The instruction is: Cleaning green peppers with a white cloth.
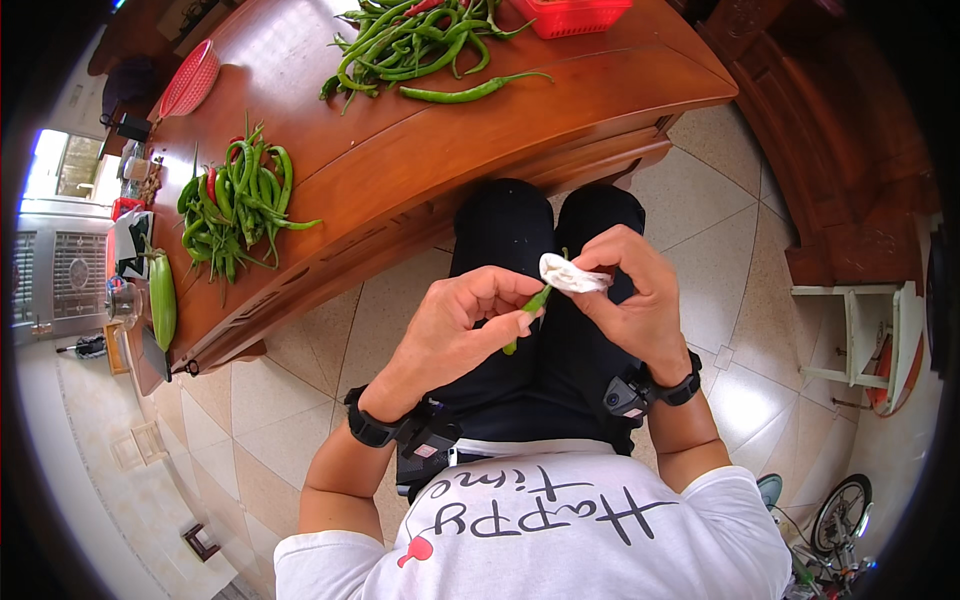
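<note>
Above my lap, my left hand (480, 311) pinches a green chili pepper (537, 300) between thumb and fingers. A folded white cloth or tissue (571, 276) is gripped in my right hand (630, 281), wrapped around the pepper's upper part, with a thin green tip poking out beyond it. My left fingers hide part of the pepper. On the wooden table (420, 157) in front of me lie a large heap of green chilies (420, 41) and a smaller heap of green chilies (240, 199) to the left, each with a little red among the green.
A single green chili (472, 90) lies near the large heap, beside a red plastic basket (574, 16). A pink perforated basket (191, 79) stands at the far left. A pale green gourd-like vegetable (161, 300) rests at the table's left end. My knees (504, 225) are close to the table's front edge.
</note>
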A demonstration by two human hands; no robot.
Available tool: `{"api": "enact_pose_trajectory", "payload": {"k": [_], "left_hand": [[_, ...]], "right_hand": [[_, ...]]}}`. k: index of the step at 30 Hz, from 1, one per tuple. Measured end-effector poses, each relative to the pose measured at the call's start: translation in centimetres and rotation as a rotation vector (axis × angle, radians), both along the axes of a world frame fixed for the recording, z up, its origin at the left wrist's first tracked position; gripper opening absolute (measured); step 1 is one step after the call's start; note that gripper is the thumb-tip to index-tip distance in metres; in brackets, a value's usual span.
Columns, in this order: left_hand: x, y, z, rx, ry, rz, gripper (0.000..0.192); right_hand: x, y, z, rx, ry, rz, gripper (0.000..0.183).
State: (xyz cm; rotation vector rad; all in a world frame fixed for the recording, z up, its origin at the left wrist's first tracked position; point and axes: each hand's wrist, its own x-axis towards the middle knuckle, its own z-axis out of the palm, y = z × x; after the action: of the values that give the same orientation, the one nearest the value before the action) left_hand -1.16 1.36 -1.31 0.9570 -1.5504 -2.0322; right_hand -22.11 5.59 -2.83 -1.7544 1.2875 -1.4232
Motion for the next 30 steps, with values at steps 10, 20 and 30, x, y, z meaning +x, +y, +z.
{"api": "enact_pose_trajectory", "payload": {"k": [10,20,30], "left_hand": [[-0.3,0.3,-0.2,-0.030,-0.006,0.015,0.028],[-0.5,0.2,0.1,0.125,0.059,0.040,0.027],[-0.1,0.3,-0.4,0.064,0.064,-0.062,0.026]], "right_hand": [[-0.1,0.1,0.1,-0.003,0.035,-0.062,0.023],[0.3,0.3,0.0,0.026,-0.023,0.043,0.025],[0.0,0.3,0.4,0.031,0.009,-0.014,0.021]]}}
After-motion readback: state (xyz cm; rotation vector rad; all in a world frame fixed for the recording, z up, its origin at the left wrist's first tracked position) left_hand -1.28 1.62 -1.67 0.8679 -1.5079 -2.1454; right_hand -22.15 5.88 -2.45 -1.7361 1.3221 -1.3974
